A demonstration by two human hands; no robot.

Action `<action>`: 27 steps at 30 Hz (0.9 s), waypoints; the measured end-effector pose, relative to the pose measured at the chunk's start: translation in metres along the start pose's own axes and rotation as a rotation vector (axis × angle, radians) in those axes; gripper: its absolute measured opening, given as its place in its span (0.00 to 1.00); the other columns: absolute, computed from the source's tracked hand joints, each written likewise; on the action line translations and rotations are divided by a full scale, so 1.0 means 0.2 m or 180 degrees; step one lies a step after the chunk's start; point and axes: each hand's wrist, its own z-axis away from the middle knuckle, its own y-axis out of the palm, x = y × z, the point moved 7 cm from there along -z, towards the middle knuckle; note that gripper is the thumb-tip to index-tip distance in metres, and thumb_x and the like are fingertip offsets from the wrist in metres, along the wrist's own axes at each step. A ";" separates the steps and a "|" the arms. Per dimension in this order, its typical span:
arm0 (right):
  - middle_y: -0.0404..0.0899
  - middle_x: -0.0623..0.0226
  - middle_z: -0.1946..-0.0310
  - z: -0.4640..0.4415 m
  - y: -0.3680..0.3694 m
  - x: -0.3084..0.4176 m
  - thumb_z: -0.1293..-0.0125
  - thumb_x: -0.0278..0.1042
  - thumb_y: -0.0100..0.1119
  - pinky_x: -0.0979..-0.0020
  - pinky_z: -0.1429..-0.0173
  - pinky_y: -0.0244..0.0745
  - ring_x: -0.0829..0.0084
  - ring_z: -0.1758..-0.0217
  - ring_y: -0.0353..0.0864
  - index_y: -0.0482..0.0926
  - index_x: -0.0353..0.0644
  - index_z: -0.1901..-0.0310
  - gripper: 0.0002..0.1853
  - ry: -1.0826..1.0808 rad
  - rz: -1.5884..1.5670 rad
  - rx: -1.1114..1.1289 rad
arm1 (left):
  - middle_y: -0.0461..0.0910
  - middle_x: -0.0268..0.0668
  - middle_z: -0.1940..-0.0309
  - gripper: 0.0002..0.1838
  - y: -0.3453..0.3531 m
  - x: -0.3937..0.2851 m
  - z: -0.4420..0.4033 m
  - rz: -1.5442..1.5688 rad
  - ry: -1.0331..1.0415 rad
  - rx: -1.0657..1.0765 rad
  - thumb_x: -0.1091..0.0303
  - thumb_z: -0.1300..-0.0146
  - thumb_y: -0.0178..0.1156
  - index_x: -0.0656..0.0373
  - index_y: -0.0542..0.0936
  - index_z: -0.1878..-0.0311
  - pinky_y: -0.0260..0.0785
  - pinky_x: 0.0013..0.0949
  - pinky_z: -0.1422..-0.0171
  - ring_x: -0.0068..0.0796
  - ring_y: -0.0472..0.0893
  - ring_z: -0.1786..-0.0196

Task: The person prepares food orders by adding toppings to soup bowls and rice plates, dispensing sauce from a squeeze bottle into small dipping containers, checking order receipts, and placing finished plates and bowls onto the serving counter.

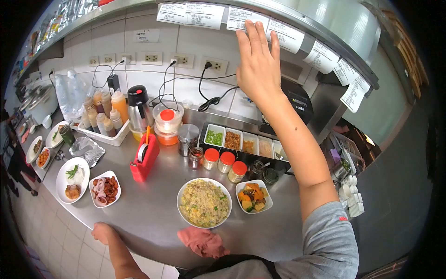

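Observation:
Raised to the shelf rail, my right hand point(258, 58) is open, its fingers stretched over a printed order slip point(239, 19). Another order slip point(285, 36) hangs beside those fingertips. At the front edge of the steel counter point(153, 232), my left hand point(103, 232) is closed on the edge, its fingers mostly hidden. Nearest to it stand a square bowl of glazed meat with onion rings point(106, 188) and an oval plate with rice and green garnish point(74, 179). Below my right arm are a large plate of fried rice point(204, 203) and a bowl of mixed vegetables point(254, 197).
A pink cloth point(203, 241) lies near the front edge. Behind the food stand a red tape dispenser point(144, 160), red-lidded jars point(226, 161), a tray of toppings point(248, 143), a thermos point(139, 109) and a sauce-bottle basket point(104, 136). Cords hang from wall sockets. Another person stands far left.

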 end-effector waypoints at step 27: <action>0.56 0.51 0.29 -0.02 0.08 0.01 0.48 0.25 0.58 0.46 0.22 0.39 0.53 0.22 0.47 0.60 0.41 0.31 0.39 0.0338 0.0181 0.0103 | 0.77 0.51 0.48 0.24 0.01 0.00 -0.01 0.0200 0.0084 0.0150 0.55 0.33 0.41 0.65 0.75 0.48 0.73 0.50 0.44 0.51 0.81 0.49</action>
